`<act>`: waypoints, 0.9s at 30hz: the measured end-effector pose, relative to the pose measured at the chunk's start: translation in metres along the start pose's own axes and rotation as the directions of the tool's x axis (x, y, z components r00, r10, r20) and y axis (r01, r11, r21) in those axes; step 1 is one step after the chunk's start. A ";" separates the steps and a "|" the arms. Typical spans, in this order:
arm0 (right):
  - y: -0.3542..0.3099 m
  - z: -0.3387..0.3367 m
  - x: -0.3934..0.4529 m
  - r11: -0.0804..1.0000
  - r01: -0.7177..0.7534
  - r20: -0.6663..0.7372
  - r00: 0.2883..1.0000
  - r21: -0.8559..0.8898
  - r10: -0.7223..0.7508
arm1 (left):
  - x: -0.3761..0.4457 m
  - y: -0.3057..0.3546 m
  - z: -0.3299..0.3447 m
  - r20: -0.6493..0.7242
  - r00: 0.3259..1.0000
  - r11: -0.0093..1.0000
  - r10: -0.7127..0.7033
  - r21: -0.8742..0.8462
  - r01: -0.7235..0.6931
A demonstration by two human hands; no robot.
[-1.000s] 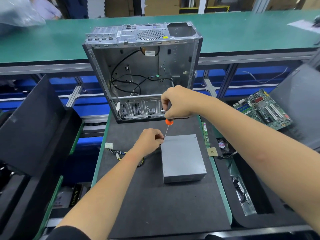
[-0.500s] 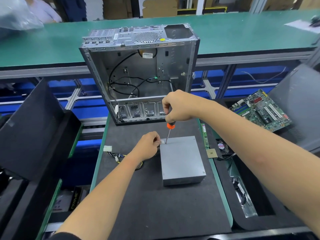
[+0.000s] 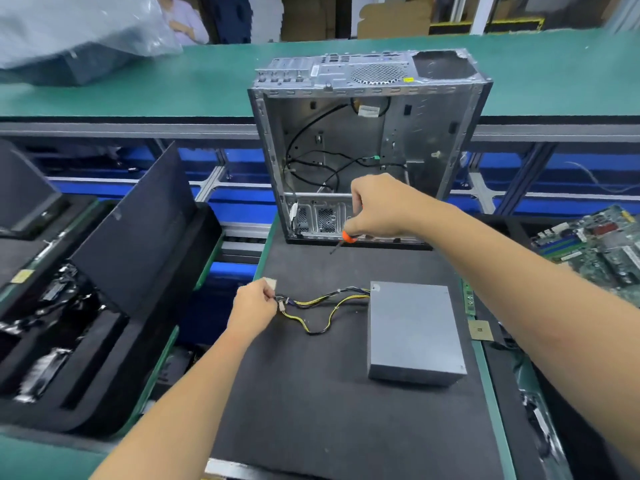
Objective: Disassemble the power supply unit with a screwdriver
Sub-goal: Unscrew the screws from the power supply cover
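The grey metal power supply unit [image 3: 414, 332] lies flat on the black foam mat [image 3: 311, 410]. Its yellow and black cable bundle [image 3: 322, 306] runs left from its far left corner. My left hand [image 3: 254, 306] grips the white connectors at the end of that bundle, stretched out to the left of the unit. My right hand [image 3: 375, 206] holds an orange-handled screwdriver [image 3: 343, 240] up over the far part of the mat, tip pointing down and left, clear of the unit.
An open, gutted computer case [image 3: 367, 147] stands upright at the mat's far edge. Black foam trays [image 3: 104, 289] with parts sit on the left. A green motherboard [image 3: 595, 247] lies at the right. A small chip [image 3: 480, 330] rests beside the unit.
My left hand left the unit's far left corner and pulled the cable bundle out to the left. My right hand lifted the screwdriver off the unit, up and away toward the case.
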State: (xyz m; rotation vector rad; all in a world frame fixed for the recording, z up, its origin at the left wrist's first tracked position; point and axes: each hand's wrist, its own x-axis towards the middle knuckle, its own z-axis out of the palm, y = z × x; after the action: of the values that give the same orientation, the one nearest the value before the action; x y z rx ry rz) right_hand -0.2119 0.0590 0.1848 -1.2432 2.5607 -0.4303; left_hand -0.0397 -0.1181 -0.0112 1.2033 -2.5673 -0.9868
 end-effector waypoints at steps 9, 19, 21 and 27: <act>-0.008 0.040 0.019 0.995 -0.041 0.098 0.995 0.092 0.032 | -0.006 -0.022 0.010 0.141 0.990 0.966 0.020 0.252 -0.055; -0.003 0.039 0.019 0.994 -0.064 0.102 0.993 0.091 0.054 | -0.006 -0.023 0.012 0.231 0.957 0.889 0.176 0.380 -0.255; -0.003 0.037 0.020 0.993 -0.064 0.103 0.993 0.098 0.054 | -0.008 -0.023 0.012 0.225 0.957 0.890 0.181 0.378 -0.257; -0.002 0.037 0.018 0.993 -0.048 0.108 0.993 0.112 0.036 | -0.010 -0.024 0.009 0.274 0.946 0.840 0.176 0.459 -0.289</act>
State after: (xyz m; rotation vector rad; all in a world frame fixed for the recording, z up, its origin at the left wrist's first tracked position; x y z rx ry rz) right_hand -0.2078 0.0375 0.1497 -1.1390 2.4328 -0.4811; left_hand -0.0212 -0.1175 -0.0316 0.8611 -3.1786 -0.4361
